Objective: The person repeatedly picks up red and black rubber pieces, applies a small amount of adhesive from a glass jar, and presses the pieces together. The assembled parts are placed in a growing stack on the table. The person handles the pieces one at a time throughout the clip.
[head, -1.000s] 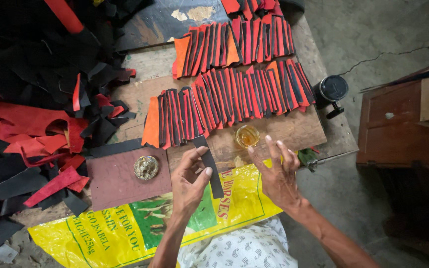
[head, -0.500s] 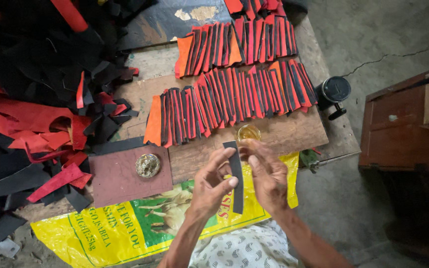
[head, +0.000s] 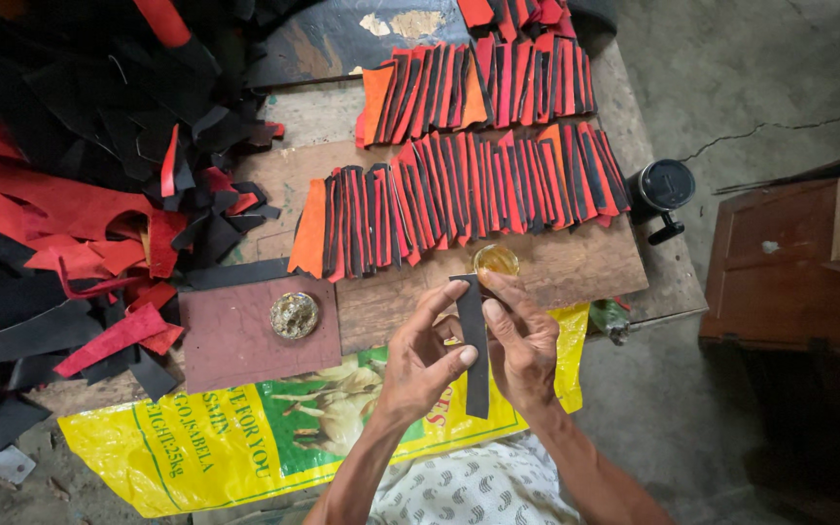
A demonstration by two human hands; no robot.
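Observation:
Both my hands hold one narrow black leather strip point(head: 475, 350) upright over the front of a wooden board point(head: 585, 267). My left hand point(head: 427, 358) pinches its left edge with thumb and fingers. My right hand point(head: 519, 335) grips its right side, the index finger lying along the upper end. Just beyond the strip's top sits a small round tin of amber glue point(head: 495, 260). Behind it, rows of overlapping red, orange and black strips point(head: 459, 194) cover the board.
A heap of black and red leather scraps point(head: 89, 194) fills the left. A brass-coloured round object point(head: 295, 315) rests on a maroon square pad point(head: 245, 340). A yellow printed sack point(head: 245, 437) lies under my arms. A black round container point(head: 666, 187) and a wooden box point(head: 799, 262) stand at right.
My right hand came back from beside the glue tin and joined my left hand on the black strip, which was turned upright and brought slightly nearer to me.

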